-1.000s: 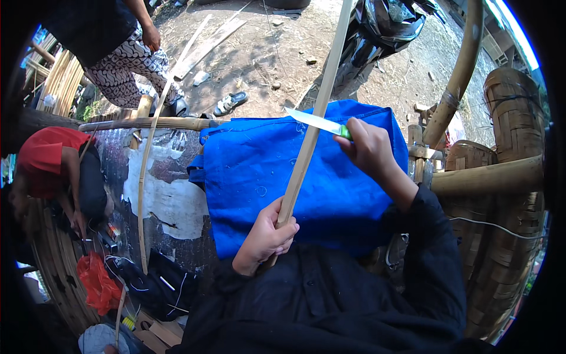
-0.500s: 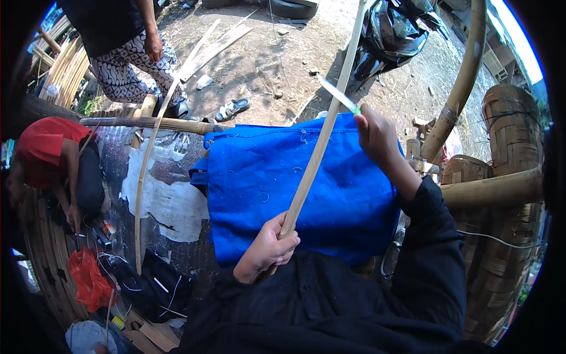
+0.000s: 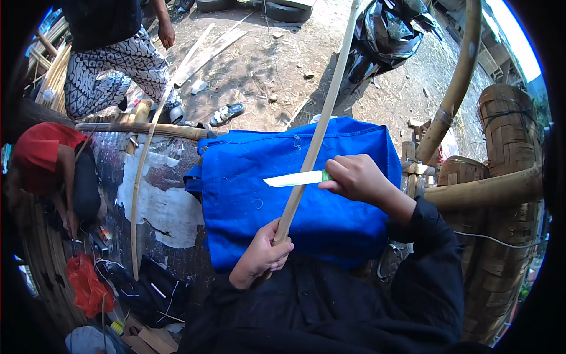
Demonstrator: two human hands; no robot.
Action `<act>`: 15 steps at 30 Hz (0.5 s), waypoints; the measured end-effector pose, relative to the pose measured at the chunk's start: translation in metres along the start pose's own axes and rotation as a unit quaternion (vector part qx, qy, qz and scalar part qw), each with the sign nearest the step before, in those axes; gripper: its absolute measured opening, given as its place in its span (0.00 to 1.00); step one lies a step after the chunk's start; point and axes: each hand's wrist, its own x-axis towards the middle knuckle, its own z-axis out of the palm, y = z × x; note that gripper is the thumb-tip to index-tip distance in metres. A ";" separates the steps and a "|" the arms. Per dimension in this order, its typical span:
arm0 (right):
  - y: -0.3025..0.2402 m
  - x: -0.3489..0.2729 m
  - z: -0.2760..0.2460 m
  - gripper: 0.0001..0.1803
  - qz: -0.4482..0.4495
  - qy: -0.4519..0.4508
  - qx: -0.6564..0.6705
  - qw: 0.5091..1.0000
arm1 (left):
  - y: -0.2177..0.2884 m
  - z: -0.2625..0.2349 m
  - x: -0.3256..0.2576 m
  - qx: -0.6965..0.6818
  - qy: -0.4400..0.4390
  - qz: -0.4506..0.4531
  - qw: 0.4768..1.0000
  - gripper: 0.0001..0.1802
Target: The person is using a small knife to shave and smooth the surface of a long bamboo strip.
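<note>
Work piece: a long, thin bamboo strip [image 3: 306, 171], pale tan. It runs from the person's lap steeply up and away, crossing the middle of a blue cloth [image 3: 247, 194] draped over the knees, passing beyond the cloth's far edge and leaving the top of the view. By its slender section it looks light and springy, likely to flex and whip when loaded away from a support. Its edges may be sharp or splintery; that cannot be confirmed here. The near end is the sound place to hold, with the cloth serving as backing under the cut.

Left hand [image 3: 259, 259]: fingers closed round the strip's lower end at the cloth's near edge, thumb on top, wrist low against the body. Firm fist grip.

Right hand [image 3: 354, 177]: closed round the green handle of a knife [image 3: 295, 179], forearm coming in from the right, elbow bent. The pale blade lies nearly level, pointing to the person's left, and crosses the strip at about the cloth's centre. Whether the edge bites into the strip or only rests on it cannot be told.

Surroundings: a woven bamboo basket [image 3: 507, 135] and thick bamboo poles [image 3: 489, 192] stand just right of the cloth. A second bamboo strip [image 3: 141, 189] lies off the cloth's left edge. Two other people occupy the far left; a parked motorcycle [image 3: 389, 35] stands on the dirt ground beyond.
</note>
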 end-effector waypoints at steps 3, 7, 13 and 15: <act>0.008 0.004 -0.005 0.20 0.060 0.041 -0.002 0.997 | -0.002 0.000 -0.003 0.005 0.024 0.009 1.000 0.22; 0.027 0.003 -0.007 0.18 0.197 0.152 0.002 0.969 | 0.002 0.002 -0.009 0.007 0.010 0.014 1.000 0.22; -0.005 0.006 0.004 0.19 0.100 0.115 0.025 0.988 | 0.007 0.001 -0.008 0.017 0.010 0.030 0.999 0.23; -0.016 0.002 0.004 0.20 -0.006 0.054 0.012 0.998 | 0.007 0.001 -0.006 0.025 0.036 0.040 0.998 0.23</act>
